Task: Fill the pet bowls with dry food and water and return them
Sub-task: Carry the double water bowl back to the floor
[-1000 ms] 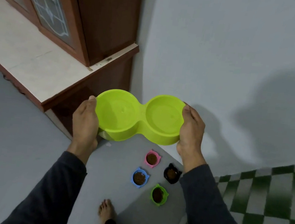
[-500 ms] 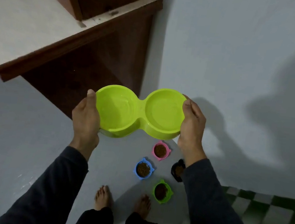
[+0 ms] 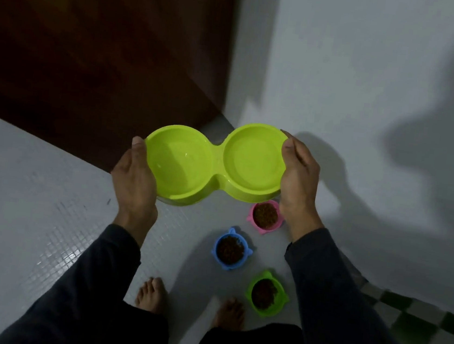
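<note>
— Where is the camera?

— There is just one. It sits on the person's head.

— Which way does it look?

— Forward and down, almost straight at the pale grey floor (image 3: 32,206) and the person's own bare feet (image 3: 151,294).

— Is it close?

— The two hands are close, at arm's reach in the middle. The floor is farther below. The picture is wide and bends at the edges.

Dark brown wooden cabinet (image 3: 98,52) occupies the upper left, its base meeting the floor. Pale grey floor (image 3: 18,204) of small square tiles runs beneath it. Plain white wall (image 3: 372,75) fills the upper right, carrying a broad shadow. Green-and-white checkered flooring (image 3: 413,314) lies at the lower right edge.
</note>
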`<state>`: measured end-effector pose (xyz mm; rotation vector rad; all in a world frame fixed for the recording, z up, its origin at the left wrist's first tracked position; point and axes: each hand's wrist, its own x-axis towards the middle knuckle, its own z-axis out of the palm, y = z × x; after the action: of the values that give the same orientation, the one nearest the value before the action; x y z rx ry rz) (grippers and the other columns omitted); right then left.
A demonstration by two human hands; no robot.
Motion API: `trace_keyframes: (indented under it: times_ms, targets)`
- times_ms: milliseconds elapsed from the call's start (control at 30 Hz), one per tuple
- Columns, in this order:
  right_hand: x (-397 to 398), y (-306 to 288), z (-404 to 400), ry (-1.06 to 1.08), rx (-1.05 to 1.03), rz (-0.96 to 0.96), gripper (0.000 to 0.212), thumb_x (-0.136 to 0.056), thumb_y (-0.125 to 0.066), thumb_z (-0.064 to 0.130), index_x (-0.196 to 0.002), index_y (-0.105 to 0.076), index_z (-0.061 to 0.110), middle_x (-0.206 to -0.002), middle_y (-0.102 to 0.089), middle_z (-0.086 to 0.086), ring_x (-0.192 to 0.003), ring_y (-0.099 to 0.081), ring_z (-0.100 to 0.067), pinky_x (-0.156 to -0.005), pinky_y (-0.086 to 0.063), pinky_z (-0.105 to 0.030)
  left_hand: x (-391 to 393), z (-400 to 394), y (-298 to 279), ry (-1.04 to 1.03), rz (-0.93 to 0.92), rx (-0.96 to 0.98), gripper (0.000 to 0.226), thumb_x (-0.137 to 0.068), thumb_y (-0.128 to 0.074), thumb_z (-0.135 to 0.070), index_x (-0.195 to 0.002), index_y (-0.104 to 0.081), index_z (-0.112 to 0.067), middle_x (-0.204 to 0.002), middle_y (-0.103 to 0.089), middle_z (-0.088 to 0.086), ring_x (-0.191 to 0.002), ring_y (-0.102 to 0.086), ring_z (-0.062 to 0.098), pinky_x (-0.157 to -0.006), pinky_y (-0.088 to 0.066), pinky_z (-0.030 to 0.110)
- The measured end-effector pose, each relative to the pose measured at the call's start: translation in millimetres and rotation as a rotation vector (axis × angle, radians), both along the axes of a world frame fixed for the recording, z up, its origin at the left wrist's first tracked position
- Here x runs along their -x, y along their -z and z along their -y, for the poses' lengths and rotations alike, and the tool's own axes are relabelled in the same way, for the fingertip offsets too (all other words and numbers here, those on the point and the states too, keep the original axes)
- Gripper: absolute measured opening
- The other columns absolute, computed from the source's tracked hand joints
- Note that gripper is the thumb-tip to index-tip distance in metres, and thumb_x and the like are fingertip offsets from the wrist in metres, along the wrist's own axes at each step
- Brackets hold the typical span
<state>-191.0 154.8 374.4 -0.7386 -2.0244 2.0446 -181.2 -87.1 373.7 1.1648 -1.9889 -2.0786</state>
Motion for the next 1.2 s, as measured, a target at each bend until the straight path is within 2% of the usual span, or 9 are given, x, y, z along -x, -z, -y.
trace_keyframes:
  times_ms: [133,367,500,567,700,833,933,1033,1200]
  targets:
    - [13,72,-3,-0.025,0.004,0.009,0.021,-0.103,-0.057,0.019,-0.117,-0.072,0.021,-0.114,-0.073,0.012,-0.104,-0.062,0.006,-0.089,-0.047,-0.010,5,-3,73,-0.029,0.008,-0.016,0.033,-0.103,-0.050,-0.056,-0.083,-0.075,-0.048,-0.094,-0.070,-0.019,-0.108,-0.065,0.018,-0.102,-0.053,0.059]
    - [35,207,-1,-0.075,0.002,0.020,0.026,-0.102,-0.057,0.021,-0.122,-0.073,0.016,-0.117,-0.073,0.009,-0.106,-0.063,0.005,-0.085,-0.045,-0.007,19,1,200,-0.008,0.012,0.024,0.044,-0.104,-0.046,-0.056,-0.069,-0.070,-0.045,-0.079,-0.060,-0.018,-0.094,-0.060,0.017,-0.090,-0.052,0.049]
    - [48,265,4,-0.100,-0.001,0.014,0.021,-0.101,-0.058,0.022,-0.115,-0.074,0.023,-0.110,-0.074,0.016,-0.102,-0.063,0.007,-0.083,-0.044,-0.006,21,4,255,-0.015,0.007,0.038,0.040,-0.106,-0.044,-0.055,-0.077,-0.072,-0.053,-0.095,-0.064,-0.014,-0.105,-0.063,0.020,-0.102,-0.053,0.059]
    - [54,288,5,-0.117,-0.005,0.009,0.019,-0.101,-0.059,0.022,-0.111,-0.074,0.026,-0.107,-0.074,0.017,-0.100,-0.064,0.007,-0.083,-0.044,-0.007,24,5,278,-0.025,0.002,0.028,0.037,-0.105,-0.045,-0.055,-0.084,-0.074,-0.045,-0.098,-0.065,-0.013,-0.106,-0.063,0.019,-0.103,-0.052,0.060]
    - [62,330,4,-0.133,-0.012,0.016,0.018,-0.098,-0.060,0.027,-0.107,-0.075,0.031,-0.108,-0.075,0.015,-0.102,-0.065,0.002,-0.084,-0.046,-0.009,29,5,315,-0.037,-0.012,0.035,0.036,-0.107,-0.044,-0.052,-0.089,-0.074,-0.044,-0.101,-0.067,-0.015,-0.105,-0.063,0.013,-0.101,-0.054,0.051]
    - [68,372,-1,-0.182,-0.015,0.026,0.027,-0.096,-0.059,0.034,-0.115,-0.075,0.024,-0.119,-0.073,0.004,-0.115,-0.064,-0.015,-0.096,-0.050,-0.028,27,3,351,-0.031,-0.007,0.054,0.038,-0.107,-0.044,-0.053,-0.089,-0.072,-0.034,-0.089,-0.068,-0.012,-0.094,-0.064,0.015,-0.087,-0.056,0.044]
    - [73,397,-4,-0.211,-0.020,0.023,0.024,-0.096,-0.059,0.032,-0.112,-0.076,0.026,-0.116,-0.074,0.008,-0.112,-0.065,-0.012,-0.095,-0.050,-0.027,22,5,379,0.011,-0.035,0.079,0.040,-0.107,-0.042,-0.054,-0.106,-0.074,-0.030,-0.098,-0.072,-0.012,-0.099,-0.066,0.012,-0.083,-0.056,0.035]
    - [80,417,-6,-0.247,-0.031,0.041,0.023,-0.096,-0.058,0.031,-0.113,-0.074,0.029,-0.118,-0.073,0.008,-0.115,-0.064,-0.011,-0.097,-0.049,-0.024,15,9,400,0.088,-0.062,0.103,0.050,-0.108,-0.040,-0.055,-0.121,-0.070,-0.017,-0.109,-0.071,-0.003,-0.108,-0.067,0.021,-0.093,-0.059,0.045]
    - [88,444,-8,-0.309,-0.068,0.110,0.022,-0.102,-0.055,0.023,-0.117,-0.070,0.029,-0.123,-0.070,0.005,-0.116,-0.062,-0.010,-0.095,-0.045,-0.020,5,13,418,0.178,-0.022,0.081,0.035,-0.108,-0.042,-0.052,-0.104,-0.074,-0.039,-0.099,-0.076,-0.013,-0.106,-0.070,0.028,-0.088,-0.061,0.056]
